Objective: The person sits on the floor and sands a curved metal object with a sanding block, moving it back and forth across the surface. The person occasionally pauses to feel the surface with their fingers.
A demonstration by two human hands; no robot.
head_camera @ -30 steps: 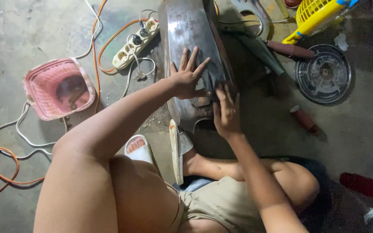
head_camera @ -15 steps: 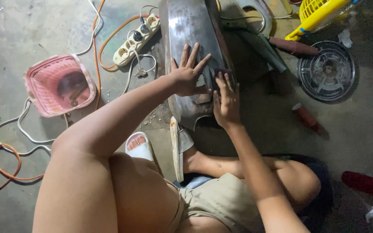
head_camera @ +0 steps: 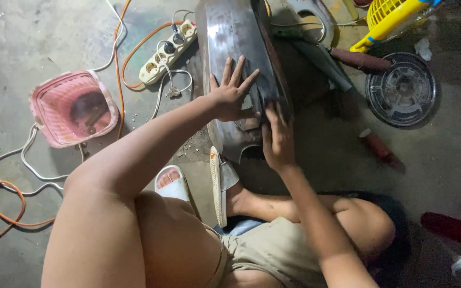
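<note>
Head view: metal panel [head_camera: 236, 48], dark grey, curved and glossy like a vehicle fender, lies on the concrete floor [head_camera: 38, 32] ahead of my knees, reaching from just past my sandals to the far edge of view. My left hand [head_camera: 230, 96] rests flat on its crown, fingers spread, clamped on nothing. My right hand [head_camera: 277, 140] presses on the panel's near right flank, fingers together and extended; whether they hook the rim I cannot tell.

Judgement: sheet metal, stiff, moderately heavy, smooth enough to slip under a palm; cut lower edge looks sharp. Best taken by the two long side rims, not the crown.

Nearby: pink basket [head_camera: 73, 106] to the left, white power strip [head_camera: 166, 50] and orange cable [head_camera: 6, 213] beside it, round metal disc [head_camera: 401, 90] to the right.
</note>
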